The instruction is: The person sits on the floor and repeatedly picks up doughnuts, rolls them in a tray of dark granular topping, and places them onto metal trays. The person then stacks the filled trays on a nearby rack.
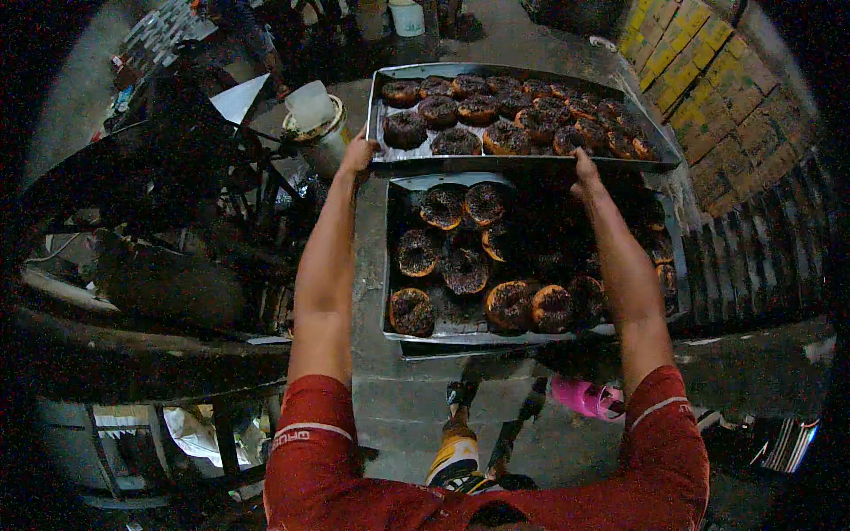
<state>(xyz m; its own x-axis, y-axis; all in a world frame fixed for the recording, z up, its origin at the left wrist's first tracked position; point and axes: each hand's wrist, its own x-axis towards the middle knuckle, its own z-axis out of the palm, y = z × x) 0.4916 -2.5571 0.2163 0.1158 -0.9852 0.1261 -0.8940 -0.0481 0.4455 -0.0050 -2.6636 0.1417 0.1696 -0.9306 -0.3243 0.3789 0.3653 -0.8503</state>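
Both my hands hold a metal tray [425, 159] of doughnuts with dark sprinkled topping [477, 108]. My left hand [360, 152] grips its left near corner, and my right hand [584, 174] grips the near edge right of the middle. Closer to me lies a second metal tray [458, 337] with more such doughnuts [467, 270], spaced more loosely on the left side. My right forearm and a dark shadow hide part of this second tray. What supports it is hard to make out.
A pale bucket [325, 136] with a translucent container on it stands left of the trays. Stacked cartons [717, 86] and a corrugated dark surface [750, 259] are at the right. A pink basket [584, 397] sits on the floor. Dark metal framework fills the left.
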